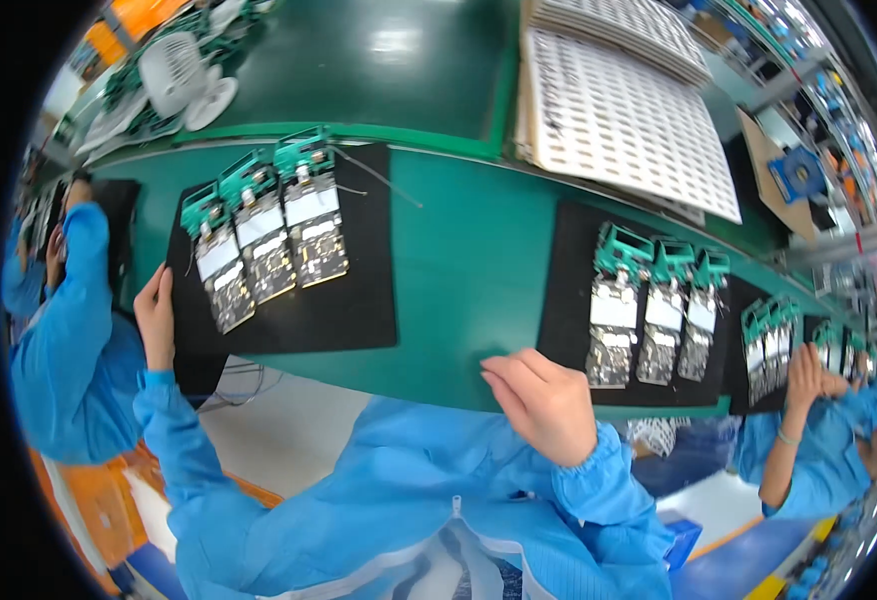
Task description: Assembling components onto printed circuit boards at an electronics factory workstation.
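At the left edge of a black mat (359, 310), my left hand (157, 318) has its fingers stretched upward, touching or just beside the mat's side. On that mat lie three circuit boards (267, 262) in a slanted row, each with a green plastic frame (247, 178) at its far end. Thin wires stick out from the rightmost one. My right hand (544, 402) hovers at the table's front edge with its fingers curled in and nothing visible in them. Just right of it, a second black mat (569, 270) carries three similar boards (663, 332) with green frames.
White perforated trays (629, 120) are stacked at the back right. White and green plastic parts (174, 75) are heaped at the back left. A co-worker's blue sleeve (79, 320) is at left; another co-worker's hand (805, 378) is at right, near more boards (771, 350).
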A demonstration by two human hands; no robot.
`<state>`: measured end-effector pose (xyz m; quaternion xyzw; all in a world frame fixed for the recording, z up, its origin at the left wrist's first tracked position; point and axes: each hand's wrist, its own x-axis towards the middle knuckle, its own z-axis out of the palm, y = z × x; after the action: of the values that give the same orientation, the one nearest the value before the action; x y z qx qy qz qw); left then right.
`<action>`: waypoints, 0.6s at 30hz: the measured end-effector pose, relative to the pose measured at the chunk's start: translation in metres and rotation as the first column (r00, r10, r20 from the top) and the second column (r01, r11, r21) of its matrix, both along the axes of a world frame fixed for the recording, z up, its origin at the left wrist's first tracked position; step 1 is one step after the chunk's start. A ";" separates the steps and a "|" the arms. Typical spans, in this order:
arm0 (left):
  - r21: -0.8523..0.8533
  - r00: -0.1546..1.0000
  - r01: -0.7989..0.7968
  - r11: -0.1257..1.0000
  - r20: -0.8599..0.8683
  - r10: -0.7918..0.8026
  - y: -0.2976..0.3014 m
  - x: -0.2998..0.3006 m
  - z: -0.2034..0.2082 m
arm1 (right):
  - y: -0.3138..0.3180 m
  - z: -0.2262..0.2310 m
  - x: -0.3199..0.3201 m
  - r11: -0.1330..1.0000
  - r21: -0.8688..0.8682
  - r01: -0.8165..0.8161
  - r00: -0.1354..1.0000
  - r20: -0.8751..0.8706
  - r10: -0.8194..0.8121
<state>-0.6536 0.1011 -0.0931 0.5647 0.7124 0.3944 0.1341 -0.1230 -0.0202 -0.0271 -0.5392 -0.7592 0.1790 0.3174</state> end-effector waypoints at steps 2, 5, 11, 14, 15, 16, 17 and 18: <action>-0.025 0.998 0.000 1.000 0.070 0.002 -0.006 0.018 0.006 | 0.003 -0.002 0.004 1.000 -0.007 0.029 1.000 0.005 -0.029; -0.042 0.991 0.052 0.998 0.122 -0.046 -0.009 0.049 0.005 | 0.003 -0.016 0.014 1.000 -0.008 0.025 1.000 0.005 -0.025; -0.069 0.971 0.194 0.979 0.154 -0.181 -0.002 0.124 -0.006 | 0.003 -0.038 0.038 0.977 -0.021 0.214 0.969 0.134 -0.209; -0.103 0.968 0.239 0.966 0.105 -0.229 0.002 0.149 -0.003 | 0.003 -0.040 0.045 0.969 -0.009 0.247 0.961 0.134 -0.244; -0.083 0.962 0.262 0.961 0.100 -0.254 0.003 0.154 -0.002 | 0.003 -0.039 0.048 0.965 -0.012 0.260 0.959 0.117 -0.257; -0.079 0.958 0.277 0.957 0.101 -0.269 0.004 0.156 -0.001 | 0.002 -0.040 0.051 0.964 -0.006 0.267 0.961 0.083 -0.265; -0.093 0.960 0.268 0.959 0.107 -0.258 0.005 0.156 0.000 | 0.001 -0.039 0.054 0.960 -0.002 0.280 0.957 0.083 -0.279; -0.109 0.964 0.254 0.961 0.111 -0.242 0.004 0.156 0.003 | 0.000 -0.038 0.055 0.953 -0.014 0.301 0.952 0.055 -0.300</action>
<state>-0.4972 0.1052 -0.0905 0.6207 0.6515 0.3567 0.2512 -0.0681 -0.0200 -0.0650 -0.6565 -0.6743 0.1226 0.3150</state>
